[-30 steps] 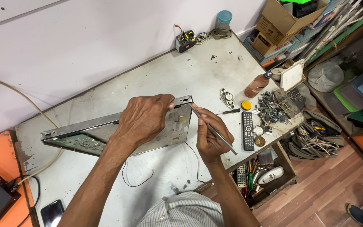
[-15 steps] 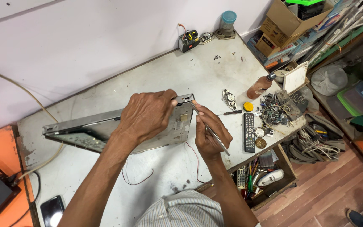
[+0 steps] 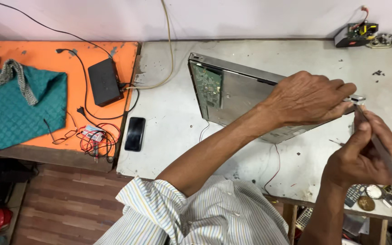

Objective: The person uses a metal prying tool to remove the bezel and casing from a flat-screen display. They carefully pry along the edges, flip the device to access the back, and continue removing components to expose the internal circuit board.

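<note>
Swung way over to the left since a second ago — now taking in an orange table [image 3: 46,50] with a black box [image 3: 104,81], green cloth [image 3: 19,109] and a dark phone [image 3: 135,133]. Same grip though: left hand [image 3: 307,97] curled over the top edge of the metal panel [image 3: 237,93], tipped up on the white bench [image 3: 169,136]. Right hand [image 3: 361,156] closed around a thin metal tool [image 3: 379,145] — tip right at the panel's far corner, just under the left fingertips.
</note>
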